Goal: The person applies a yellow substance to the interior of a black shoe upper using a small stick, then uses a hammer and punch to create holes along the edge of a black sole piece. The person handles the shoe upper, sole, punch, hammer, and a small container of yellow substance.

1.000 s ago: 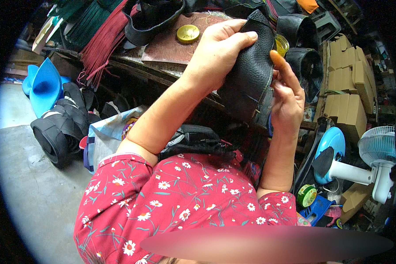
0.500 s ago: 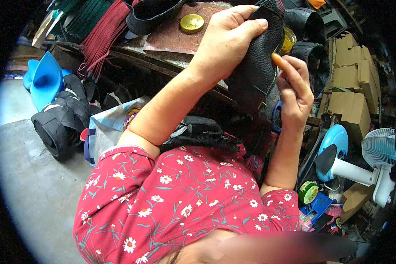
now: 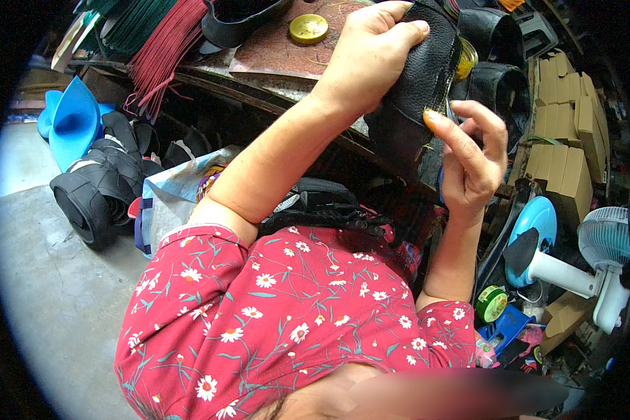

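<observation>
My left hand (image 3: 378,52) is closed on a black grained leather piece (image 3: 423,66), its thumb lying on the near face and its fingers hidden behind. The leather hangs over the front edge of the bench, a pale line of stitching or trim along its right edge. My right hand (image 3: 472,150) is beside that edge with its fingers apart. One fingertip is coated in yellow-orange paste and is at or very near the leather's lower right edge. I see nothing held in this hand. Behind the leather stands an open jar of yellow paste (image 3: 467,59), partly hidden.
A yellow lid (image 3: 308,29) lies on a reddish board (image 3: 280,59) on the bench. Bundles of red cords (image 3: 168,52) hang off its left side. Black curved leather pieces (image 3: 497,87), cardboard boxes (image 3: 567,105) and a white-and-blue fan (image 3: 605,245) stand at right.
My right hand has shifted slightly down, its coated fingertip lower along the leather's edge and its fingers more spread. My left hand keeps its hold, the leather turned slightly.
</observation>
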Available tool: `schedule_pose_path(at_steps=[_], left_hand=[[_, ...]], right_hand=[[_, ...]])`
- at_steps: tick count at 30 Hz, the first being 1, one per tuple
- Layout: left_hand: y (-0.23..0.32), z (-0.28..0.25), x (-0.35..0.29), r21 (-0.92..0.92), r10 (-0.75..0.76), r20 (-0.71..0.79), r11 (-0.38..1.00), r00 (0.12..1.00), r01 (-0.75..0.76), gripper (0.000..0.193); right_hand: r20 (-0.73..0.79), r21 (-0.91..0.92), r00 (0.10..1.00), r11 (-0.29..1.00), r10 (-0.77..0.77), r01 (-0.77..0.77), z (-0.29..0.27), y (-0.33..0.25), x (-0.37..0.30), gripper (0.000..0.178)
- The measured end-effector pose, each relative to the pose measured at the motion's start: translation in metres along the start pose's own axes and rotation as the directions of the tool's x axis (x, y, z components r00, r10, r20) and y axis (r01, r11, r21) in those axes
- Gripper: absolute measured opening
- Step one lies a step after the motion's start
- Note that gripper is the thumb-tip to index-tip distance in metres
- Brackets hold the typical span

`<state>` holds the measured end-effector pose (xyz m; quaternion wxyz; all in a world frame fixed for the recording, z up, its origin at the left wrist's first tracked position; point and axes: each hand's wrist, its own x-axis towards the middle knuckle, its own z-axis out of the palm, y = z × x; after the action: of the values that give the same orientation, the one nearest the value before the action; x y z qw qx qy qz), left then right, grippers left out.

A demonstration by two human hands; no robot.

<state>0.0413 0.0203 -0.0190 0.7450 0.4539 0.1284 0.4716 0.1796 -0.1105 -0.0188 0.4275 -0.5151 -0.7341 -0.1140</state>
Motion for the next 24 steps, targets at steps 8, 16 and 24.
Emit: schedule_pose_path(at_steps=[8,16,24], left_hand=[[-0.002,0.0,0.005,0.019,0.002,-0.001,1.0,1.0,-0.002,0.021],[-0.01,0.003,0.005,0.033,0.087,0.027,0.996,0.996,-0.088,0.02],[-0.001,0.003,0.004,0.299,0.043,0.149,0.95,0.988,-0.086,0.019]], right_hand=[[0.006,-0.327,0.983,0.928,-0.185,0.176,-0.006,0.0,-0.002,0.041],[0.005,-0.263,0.999,0.964,0.05,-0.047,-0.002,0.002,0.002,0.051],[-0.175,0.23,0.981,0.972,0.084,-0.042,-0.015,0.001,0.022,0.029]])
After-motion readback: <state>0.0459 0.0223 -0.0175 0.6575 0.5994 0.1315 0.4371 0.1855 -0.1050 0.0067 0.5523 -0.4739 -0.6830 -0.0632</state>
